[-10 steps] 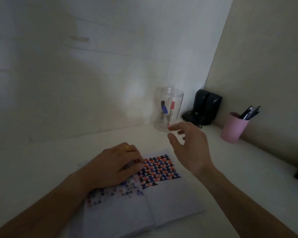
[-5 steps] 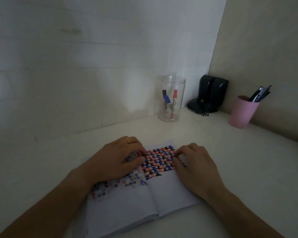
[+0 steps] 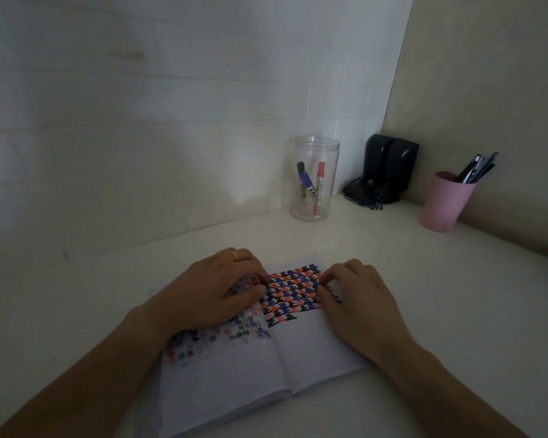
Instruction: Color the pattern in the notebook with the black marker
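Observation:
An open notebook (image 3: 257, 368) lies on the white desk. On its right page is a pattern (image 3: 293, 294) of red, blue and black shapes; faint bleed-through marks show on the left page. My left hand (image 3: 215, 292), wearing a gold ring, presses flat on the left page. Resting on the right page, my right hand (image 3: 358, 298) has its fingertips at the pattern's right edge. Neither hand holds a marker. A clear jar (image 3: 314, 178) at the back holds a black-capped marker (image 3: 301, 177), a blue one and a red one.
A pink cup (image 3: 440, 207) with dark pens stands at the back right. Black speakers (image 3: 386, 167) with a cable sit in the corner. Walls close off the back and right of the desk (image 3: 440, 311).
My right hand came back from near the jar and settled on the right page. The view tilted so the jar and cup sit higher in frame. My left hand stayed put.

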The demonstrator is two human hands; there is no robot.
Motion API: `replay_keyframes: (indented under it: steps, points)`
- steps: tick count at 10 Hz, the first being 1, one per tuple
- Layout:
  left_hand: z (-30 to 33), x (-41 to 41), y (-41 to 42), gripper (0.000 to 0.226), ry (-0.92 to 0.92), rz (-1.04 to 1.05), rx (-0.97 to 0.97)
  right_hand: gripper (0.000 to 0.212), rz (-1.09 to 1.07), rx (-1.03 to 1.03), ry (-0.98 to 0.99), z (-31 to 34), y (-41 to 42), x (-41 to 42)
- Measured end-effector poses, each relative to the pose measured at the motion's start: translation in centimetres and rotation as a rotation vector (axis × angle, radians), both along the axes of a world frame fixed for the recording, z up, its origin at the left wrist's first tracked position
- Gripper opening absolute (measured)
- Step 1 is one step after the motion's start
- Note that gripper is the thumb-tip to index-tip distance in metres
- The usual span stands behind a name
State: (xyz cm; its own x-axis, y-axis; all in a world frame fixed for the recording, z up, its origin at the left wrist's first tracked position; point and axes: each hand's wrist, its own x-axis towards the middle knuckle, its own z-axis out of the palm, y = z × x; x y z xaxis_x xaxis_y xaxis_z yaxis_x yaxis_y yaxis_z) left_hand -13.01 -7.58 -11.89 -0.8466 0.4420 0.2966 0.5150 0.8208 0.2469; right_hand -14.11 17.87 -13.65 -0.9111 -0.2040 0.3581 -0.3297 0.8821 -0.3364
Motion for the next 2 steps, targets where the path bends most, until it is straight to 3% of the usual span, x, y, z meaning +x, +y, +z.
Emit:
replay_keyframes:
  steps: [2]
  points:
    - [0.1, 0.1, 0.0, 0.040, 0.011, -0.009, 0.003, 0.025, -0.003, -0.167, 0.057, 1.2, -0.1, -0.4]
